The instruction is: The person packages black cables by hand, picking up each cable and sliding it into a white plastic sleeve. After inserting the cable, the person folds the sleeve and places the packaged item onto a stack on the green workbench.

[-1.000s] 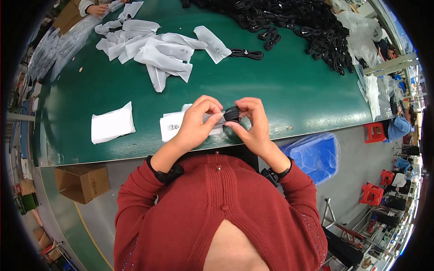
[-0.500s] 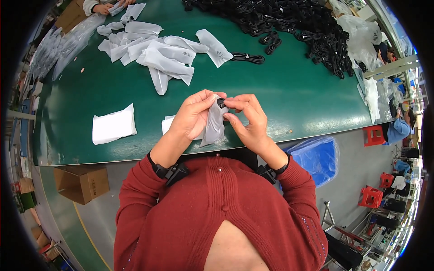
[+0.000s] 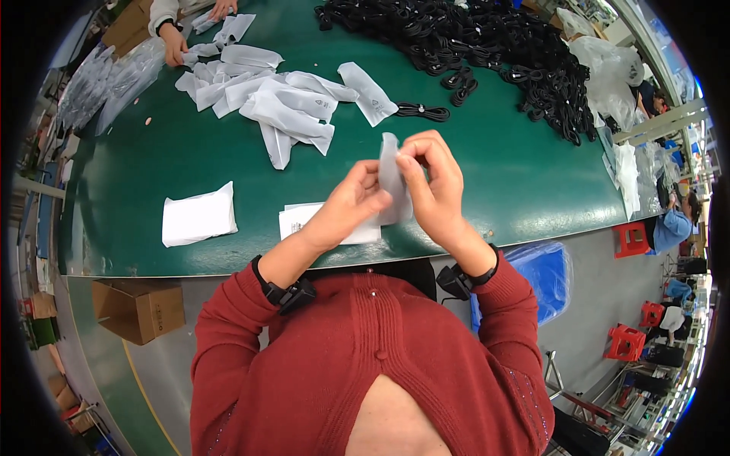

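Observation:
Both my hands are raised over the near edge of the green table (image 3: pixel 137 175). My left hand (image 3: pixel 356 199) and my right hand (image 3: pixel 433 182) pinch a small translucent white plastic bag (image 3: pixel 389 171) between them, held upright. The black item seen earlier is hidden, so I cannot tell whether it sits inside the bag. Under my hands lies a flat stack of white sheets (image 3: pixel 298 219). A coiled black cable (image 3: pixel 422 112) lies alone farther out on the table.
A white bag stack (image 3: pixel 199 216) lies to the left. Several filled white bags (image 3: pixel 274 99) are piled at the far centre, with another person's hand (image 3: pixel 176 50) at them. A big heap of black cables (image 3: pixel 487 45) fills the far right. A blue bin (image 3: pixel 544 273) and cardboard box (image 3: pixel 141 308) stand below.
My hands have lifted from near the table edge and moved farther out. The bag now stands upright between my fingers, and the black item I held is no longer visible.

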### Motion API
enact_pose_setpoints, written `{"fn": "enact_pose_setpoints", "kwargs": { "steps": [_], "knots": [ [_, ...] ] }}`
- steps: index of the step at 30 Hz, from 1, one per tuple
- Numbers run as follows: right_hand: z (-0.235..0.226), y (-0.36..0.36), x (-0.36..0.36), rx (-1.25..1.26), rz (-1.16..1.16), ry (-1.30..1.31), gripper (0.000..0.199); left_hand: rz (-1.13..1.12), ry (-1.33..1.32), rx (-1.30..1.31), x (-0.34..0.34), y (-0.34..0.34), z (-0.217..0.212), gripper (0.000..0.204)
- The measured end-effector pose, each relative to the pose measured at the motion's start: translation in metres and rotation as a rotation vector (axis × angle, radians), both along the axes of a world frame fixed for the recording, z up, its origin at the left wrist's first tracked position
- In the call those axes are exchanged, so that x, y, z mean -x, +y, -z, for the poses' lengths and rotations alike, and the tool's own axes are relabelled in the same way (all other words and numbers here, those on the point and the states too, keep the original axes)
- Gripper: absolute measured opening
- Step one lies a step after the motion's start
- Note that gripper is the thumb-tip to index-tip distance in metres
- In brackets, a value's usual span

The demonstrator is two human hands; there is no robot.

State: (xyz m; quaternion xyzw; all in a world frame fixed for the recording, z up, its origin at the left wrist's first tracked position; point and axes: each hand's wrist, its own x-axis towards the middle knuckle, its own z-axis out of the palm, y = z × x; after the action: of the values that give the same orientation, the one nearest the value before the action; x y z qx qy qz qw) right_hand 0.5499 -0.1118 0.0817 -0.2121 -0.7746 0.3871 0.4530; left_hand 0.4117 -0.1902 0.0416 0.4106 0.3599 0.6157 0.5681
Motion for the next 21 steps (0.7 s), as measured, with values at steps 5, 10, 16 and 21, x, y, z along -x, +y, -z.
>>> {"fn": "enact_pose_setpoints", "kwargs": {
  "steps": [5,10,16,21],
  "knots": [
    [0.001,0.043,0.015,-0.095,0.11,-0.151,0.019,-0.175,0.487,0.148,0.079,0.034,-0.016,0.058],
    [0.045,0.11,-0.017,-0.248,0.397,-0.434,0.033,-0.609,1.729,-0.197,0.149,0.047,-0.021,0.075],
    [0.066,0.155,-0.023,-0.263,0.622,-0.733,0.053,0.04,2.056,-0.532,0.162,0.058,0.01,0.074],
    [0.089,0.169,-0.004,-0.424,0.542,-0.881,0.064,0.195,1.97,-0.883,0.15,0.116,0.017,0.073]
  ]
}}
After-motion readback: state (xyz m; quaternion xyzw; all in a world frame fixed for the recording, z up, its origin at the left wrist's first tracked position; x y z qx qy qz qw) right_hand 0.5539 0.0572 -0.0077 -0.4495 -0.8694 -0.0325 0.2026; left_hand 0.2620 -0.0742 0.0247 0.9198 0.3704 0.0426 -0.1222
